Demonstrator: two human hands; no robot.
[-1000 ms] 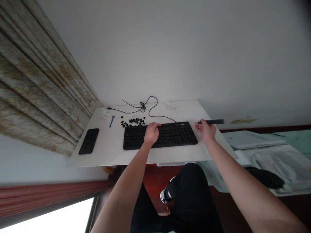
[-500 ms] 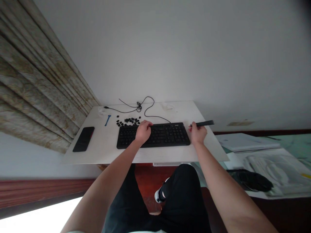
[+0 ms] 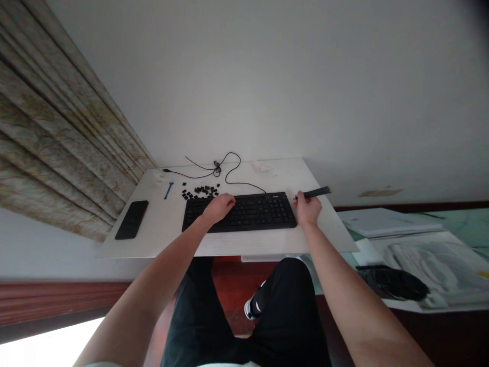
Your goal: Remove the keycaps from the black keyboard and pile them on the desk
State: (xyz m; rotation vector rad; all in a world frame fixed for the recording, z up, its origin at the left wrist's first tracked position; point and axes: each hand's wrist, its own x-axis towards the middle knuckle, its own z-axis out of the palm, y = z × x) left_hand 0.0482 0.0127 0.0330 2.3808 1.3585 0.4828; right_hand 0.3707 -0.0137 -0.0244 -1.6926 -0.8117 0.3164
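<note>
A black keyboard (image 3: pixel 263 211) lies across the desk in front of me. My left hand (image 3: pixel 219 208) is over its left-middle keys, fingers curled together; whatever may be between the fingertips is hidden. Beyond the keyboard's right end, my right hand (image 3: pixel 308 209) grips a dark keycap puller (image 3: pixel 318 192). Its thin wire end points left at the keyboard's top right corner, and a dark brush-like end sticks out to the right. Several loose black keycaps (image 3: pixel 200 191) are scattered behind the keyboard's left part.
A blue tool (image 3: pixel 168 190) and a black phone (image 3: pixel 132 219) lie on the left of the white desk (image 3: pixel 237 248). The keyboard's cable (image 3: pixel 239 168) loops along the back near the wall. To the right is a lower surface with papers (image 3: pixel 385 223) and a black pouch (image 3: pixel 393 283).
My left hand has shifted slightly left over the keyboard, its fingers more curled. My right hand with the keycap puller has moved a little left, towards the keyboard's corner.
</note>
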